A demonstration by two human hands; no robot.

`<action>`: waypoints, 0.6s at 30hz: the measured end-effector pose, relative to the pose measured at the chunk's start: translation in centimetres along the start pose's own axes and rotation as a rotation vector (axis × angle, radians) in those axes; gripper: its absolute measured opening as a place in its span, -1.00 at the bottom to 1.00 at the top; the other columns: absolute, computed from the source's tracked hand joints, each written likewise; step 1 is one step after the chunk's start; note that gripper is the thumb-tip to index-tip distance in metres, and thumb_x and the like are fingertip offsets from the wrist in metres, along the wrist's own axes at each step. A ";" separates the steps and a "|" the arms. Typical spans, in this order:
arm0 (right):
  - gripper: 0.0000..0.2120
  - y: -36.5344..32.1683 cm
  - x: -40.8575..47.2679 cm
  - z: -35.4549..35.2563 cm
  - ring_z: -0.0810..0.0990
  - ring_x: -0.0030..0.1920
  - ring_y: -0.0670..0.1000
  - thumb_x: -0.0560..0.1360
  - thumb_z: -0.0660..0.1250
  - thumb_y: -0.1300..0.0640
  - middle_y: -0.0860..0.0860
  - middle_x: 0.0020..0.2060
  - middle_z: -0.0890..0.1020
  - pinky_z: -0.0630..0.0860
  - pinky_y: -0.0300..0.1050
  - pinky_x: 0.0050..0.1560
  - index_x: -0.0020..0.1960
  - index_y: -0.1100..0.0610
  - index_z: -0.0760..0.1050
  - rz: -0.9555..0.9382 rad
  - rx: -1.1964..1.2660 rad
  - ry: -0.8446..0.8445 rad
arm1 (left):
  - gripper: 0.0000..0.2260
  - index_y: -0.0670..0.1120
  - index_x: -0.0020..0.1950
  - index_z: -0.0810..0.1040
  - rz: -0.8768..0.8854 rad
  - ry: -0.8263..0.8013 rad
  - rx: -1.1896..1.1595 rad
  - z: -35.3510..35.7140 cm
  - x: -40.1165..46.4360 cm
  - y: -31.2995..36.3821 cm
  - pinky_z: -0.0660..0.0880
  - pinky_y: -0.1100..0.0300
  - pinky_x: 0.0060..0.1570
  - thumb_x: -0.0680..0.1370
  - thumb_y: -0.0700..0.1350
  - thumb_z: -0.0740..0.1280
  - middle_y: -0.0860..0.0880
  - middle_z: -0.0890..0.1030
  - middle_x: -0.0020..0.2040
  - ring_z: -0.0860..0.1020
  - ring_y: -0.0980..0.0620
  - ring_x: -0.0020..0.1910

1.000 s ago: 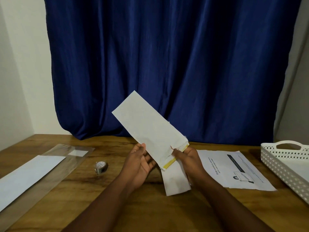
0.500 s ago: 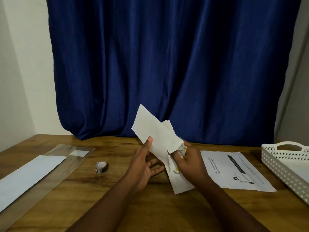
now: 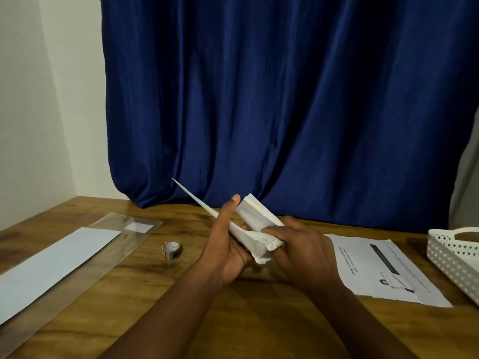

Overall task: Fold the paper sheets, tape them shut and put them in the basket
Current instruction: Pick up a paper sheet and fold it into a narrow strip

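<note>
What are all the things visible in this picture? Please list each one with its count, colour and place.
folded paper: 1, white, held above the table between both hands
tape roll: 1, small, greyish, on the table left of the hands
printed sheet: 1, white with black print, flat on the table right of the hands
basket: 1, white, perforated, at the table's right edge
plastic sleeve: 1, clear, on the table at left
long paper strip: 1, white, lying on the sleeve
curtain: 1, dark blue, behind the table
table: 1, brown wood
left hand: 1, holds the paper
right hand: 1, grips the paper's near end
</note>
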State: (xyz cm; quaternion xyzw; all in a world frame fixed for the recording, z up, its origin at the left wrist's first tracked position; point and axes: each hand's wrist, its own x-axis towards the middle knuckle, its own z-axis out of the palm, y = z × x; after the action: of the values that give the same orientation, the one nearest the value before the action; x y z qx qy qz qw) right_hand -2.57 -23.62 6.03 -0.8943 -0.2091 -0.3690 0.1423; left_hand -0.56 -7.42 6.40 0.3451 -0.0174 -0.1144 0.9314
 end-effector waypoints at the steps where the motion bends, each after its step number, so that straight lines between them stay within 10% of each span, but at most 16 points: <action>1: -0.61 0.1 0.0 0.1 0.68 -0.17 -0.01 0.40 0.17 -0.14 -0.11 -0.03 0.69 0.09 -0.41 -0.36 0.07 -0.14 0.69 0.025 -0.005 0.008 | -0.36 -0.24 0.39 0.49 -0.017 -0.019 0.009 -0.1 0.0 -0.1 0.42 -0.36 0.36 0.52 0.21 0.44 -0.37 0.65 0.19 0.66 -0.32 0.19; 14: -0.68 0.8 0.0 1.1 0.67 -0.13 -0.03 0.45 0.33 -0.17 -0.09 -0.01 0.68 0.24 -0.37 -0.36 0.11 -0.08 0.68 0.142 0.045 0.037 | -0.44 -0.16 0.27 0.45 0.017 0.276 -0.137 -0.1 -0.1 0.8 0.61 -0.33 0.07 0.44 0.09 0.57 -0.27 0.63 0.11 0.66 -0.27 0.08; 18: -0.72 1.5 0.1 0.9 0.64 0.05 -0.05 0.58 0.33 -0.06 -0.11 0.14 0.62 0.61 -0.15 -0.14 0.28 -0.09 0.59 0.159 0.193 0.032 | -0.34 -0.10 0.36 0.42 0.157 0.373 -0.145 -1.3 0.5 2.9 0.62 -0.36 0.03 0.40 0.13 0.59 -0.24 0.63 0.20 0.64 -0.28 0.14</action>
State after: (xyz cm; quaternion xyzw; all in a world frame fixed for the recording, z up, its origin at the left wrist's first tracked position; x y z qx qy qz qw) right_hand -1.21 -24.54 5.31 -0.8842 -0.1698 -0.3488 0.2600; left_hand 0.65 -4.51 7.24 0.2899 0.1367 0.0236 0.9470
